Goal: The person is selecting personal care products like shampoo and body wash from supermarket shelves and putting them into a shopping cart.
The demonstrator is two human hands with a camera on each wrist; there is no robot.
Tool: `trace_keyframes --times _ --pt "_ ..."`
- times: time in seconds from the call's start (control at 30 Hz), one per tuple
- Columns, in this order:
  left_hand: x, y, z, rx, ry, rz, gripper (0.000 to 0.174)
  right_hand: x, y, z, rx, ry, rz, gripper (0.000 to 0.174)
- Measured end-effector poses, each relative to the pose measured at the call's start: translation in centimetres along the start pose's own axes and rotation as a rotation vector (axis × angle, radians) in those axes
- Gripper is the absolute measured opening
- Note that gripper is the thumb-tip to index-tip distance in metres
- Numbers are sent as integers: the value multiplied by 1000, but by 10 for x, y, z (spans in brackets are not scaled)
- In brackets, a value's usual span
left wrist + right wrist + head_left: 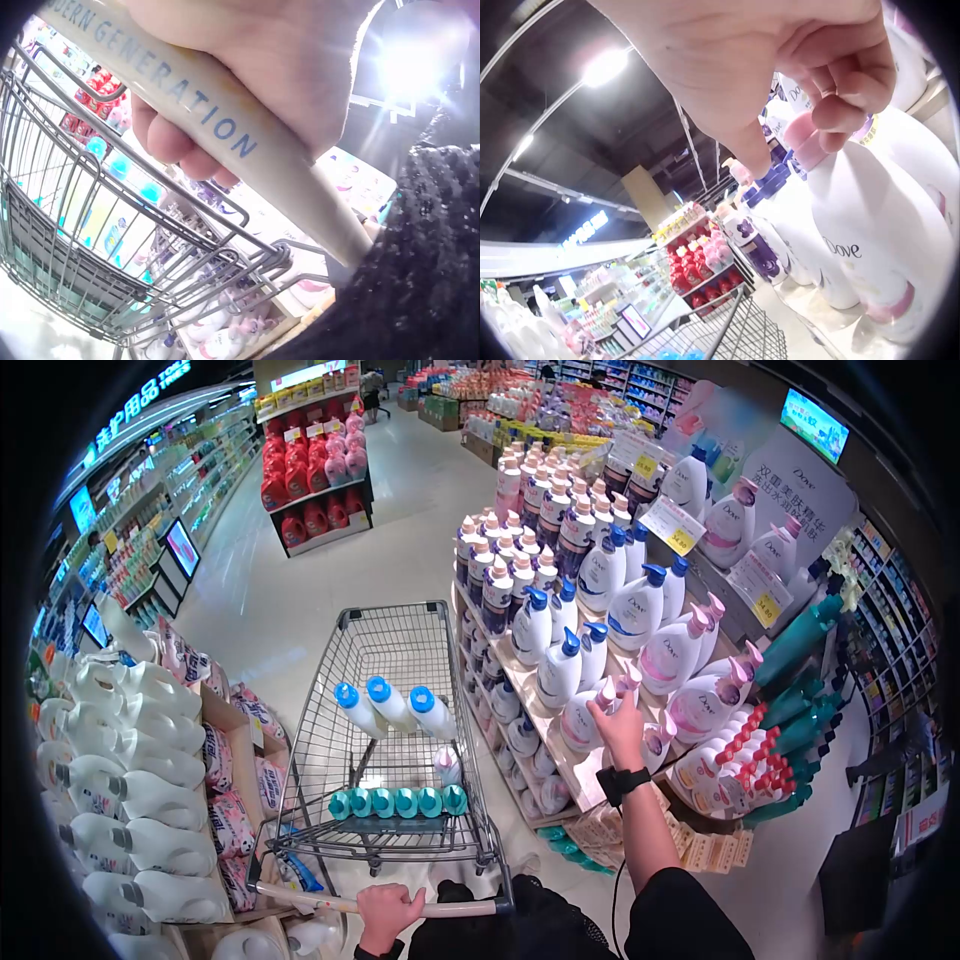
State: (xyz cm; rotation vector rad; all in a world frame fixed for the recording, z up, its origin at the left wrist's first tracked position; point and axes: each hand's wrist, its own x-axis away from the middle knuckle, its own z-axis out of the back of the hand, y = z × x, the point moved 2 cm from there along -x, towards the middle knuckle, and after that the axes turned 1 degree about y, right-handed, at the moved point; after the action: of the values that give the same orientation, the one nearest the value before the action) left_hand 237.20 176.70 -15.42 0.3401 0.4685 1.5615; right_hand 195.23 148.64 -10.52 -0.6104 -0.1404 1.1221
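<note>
Right wrist, bottle (870, 232) upright, pump (804, 136) uppermost

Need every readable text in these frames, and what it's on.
"DERN GENERATION", start cut off: cart handle.
"Dove": pink-capped bottle.
"Dove": blue-pump bottle.
"Dove", "双重美肤精华": display board; second Chinese line unclear.
"护用品": overhead sign; English part unclear.
Too small or blurred: price cards, screen, remaining labels.

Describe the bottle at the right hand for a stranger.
Right of the shopping cart stands a bottle display. On top, at the cart-side edge beside blue-pumped bottles, is a white Dove bottle. Unlike those, its pump is pink, with the right hand at it.
</note>
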Motion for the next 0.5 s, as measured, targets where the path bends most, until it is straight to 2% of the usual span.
trace_keyframes --times 0.03,0.07,0.23,0.3,0.37,0.47,0.5 --pt "-1 -1 -1 -5 1 -5 38 -7 -4 -4 92 23 49 69" --pt "0 -3 -3 -14 22 1 38 -13 -4 -7 144 -68 -2 67" --pt "-2 -5 -9 -52 2 101 36 -22 8 -22 90 -55 56 67" --pt "-13 -3 -8 -57 -16 110 36 -19 16 -17 59 9 62 64" --pt "-19 2 -7 -61 -34 118 37 -17 18 -14 8 62 78 58" --pt "-21 16 3 24 -36 171 34 -4 14 -9 -193 65 197 38" --pt "-29 22 8 174 -8 190 29 4 11 -5 -278 106 219 36"
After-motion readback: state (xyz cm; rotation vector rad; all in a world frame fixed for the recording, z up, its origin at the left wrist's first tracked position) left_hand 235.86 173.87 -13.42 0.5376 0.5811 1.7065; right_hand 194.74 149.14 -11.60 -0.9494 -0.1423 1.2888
